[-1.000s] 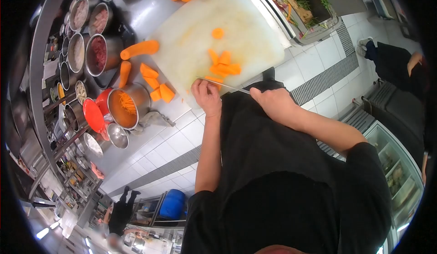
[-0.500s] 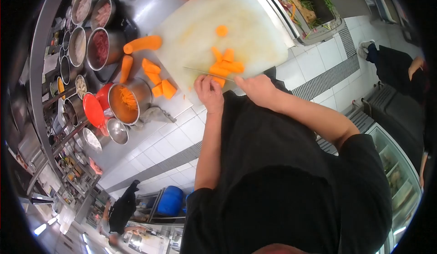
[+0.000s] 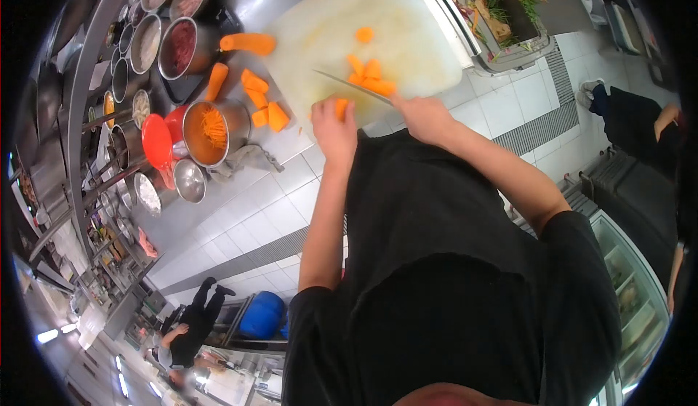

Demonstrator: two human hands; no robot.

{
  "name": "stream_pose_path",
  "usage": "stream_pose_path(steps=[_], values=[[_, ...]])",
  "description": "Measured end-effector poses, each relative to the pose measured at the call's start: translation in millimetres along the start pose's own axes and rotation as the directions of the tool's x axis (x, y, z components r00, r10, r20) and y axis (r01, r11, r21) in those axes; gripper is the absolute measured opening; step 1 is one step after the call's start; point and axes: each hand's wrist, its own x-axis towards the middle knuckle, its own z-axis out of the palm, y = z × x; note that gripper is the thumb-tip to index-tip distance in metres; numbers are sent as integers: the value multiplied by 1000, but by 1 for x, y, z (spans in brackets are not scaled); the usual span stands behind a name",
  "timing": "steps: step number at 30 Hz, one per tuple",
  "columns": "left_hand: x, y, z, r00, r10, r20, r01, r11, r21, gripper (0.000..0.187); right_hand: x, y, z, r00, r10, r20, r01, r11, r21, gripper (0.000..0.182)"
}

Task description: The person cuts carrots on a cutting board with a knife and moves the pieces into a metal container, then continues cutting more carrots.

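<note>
A knife (image 3: 353, 87) is in my right hand (image 3: 422, 119), its blade slanting up and left above the white cutting board (image 3: 313, 21). My left hand (image 3: 334, 128), at the board's near edge, is closed on a carrot piece (image 3: 341, 109) that shows between thumb and fingers. Just beyond the blade lie several cut carrot pieces (image 3: 372, 70), partly hidden by it. A round carrot slice (image 3: 364, 35) lies farther up the board. Left of the board are carrot chunks (image 3: 277, 117) and a longer peeled carrot (image 3: 249, 43).
A metal pot with carrot shreds (image 3: 213, 128), a red strainer (image 3: 156, 141) and a small metal bowl (image 3: 190, 181) stand at left. Bowls of raw meat (image 3: 179, 48) sit farther back. A scrap bin (image 3: 509, 39) adjoins the board's right side. Other people (image 3: 631, 119) stand at right and lower left.
My left hand has drawn a carrot piece toward me, away from the pile. The knife has lifted off the pieces near my left fingers. The whole view has shifted slightly.
</note>
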Motion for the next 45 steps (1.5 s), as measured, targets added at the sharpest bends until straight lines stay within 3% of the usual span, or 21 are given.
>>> stream_pose_path(steps=[1,2,3,4,5,7,8,10,14,16,19,26,28,36,38,45], values=[[-2,7,2,945,-319,-68,297,928,-224,27,-5,-3,4,1000,13,-26,-13,1000,24,45],[-5,5,7,945,-319,-69,297,929,-222,27,-7,-5,7,998,31,-52,-28,998,50,44],[-9,4,11,871,-491,21,412,705,-577,23,-8,-6,10,998,32,-51,-29,998,51,44],[-13,3,15,779,-602,175,452,347,-822,19,-10,-7,14,999,34,-14,-33,998,58,43],[-18,1,18,778,-603,178,456,345,-821,19,-11,-8,16,999,35,24,-37,997,64,41],[-19,14,7,906,-369,-208,252,865,-434,15,-11,-11,17,1000,19,25,-20,999,50,39],[-18,5,13,907,-368,-205,253,865,-433,15,-10,-11,18,1000,2,23,-3,999,36,36],[-17,-23,32,957,-20,-288,-65,957,-284,14,-12,-12,23,1000,-15,-3,15,999,35,34],[-23,-34,51,945,-47,-325,-36,969,-244,15,-13,-10,28,996,-44,-71,45,999,7,26],[-19,-34,55,915,-13,-402,-67,981,-184,12,-19,-13,23,996,-40,-75,40,999,-8,25],[-18,-35,53,915,37,-403,-86,991,-104,13,-35,-15,12,997,-50,-66,48,998,-32,23],[-19,-31,56,920,-22,-392,-45,986,-161,14,-51,-15,-1,999,-43,-26,41,994,-101,22],[-18,-30,56,908,-8,-419,-69,984,-166,22,-49,-13,4,998,-52,-39,49,996,-76,22],[-17,-36,57,910,41,-412,-86,992,-91,23,-34,-17,-1,998,-56,2,56,998,-10,20],[-18,-35,57,905,45,-423,-90,992,-86,23,-30,-18,5,990,-97,-99,96,995,-10,23],[-16,-38,53,912,74,-404,-116,990,-80,19,11,-24,21,984,-108,-139,117,991,61,26]])
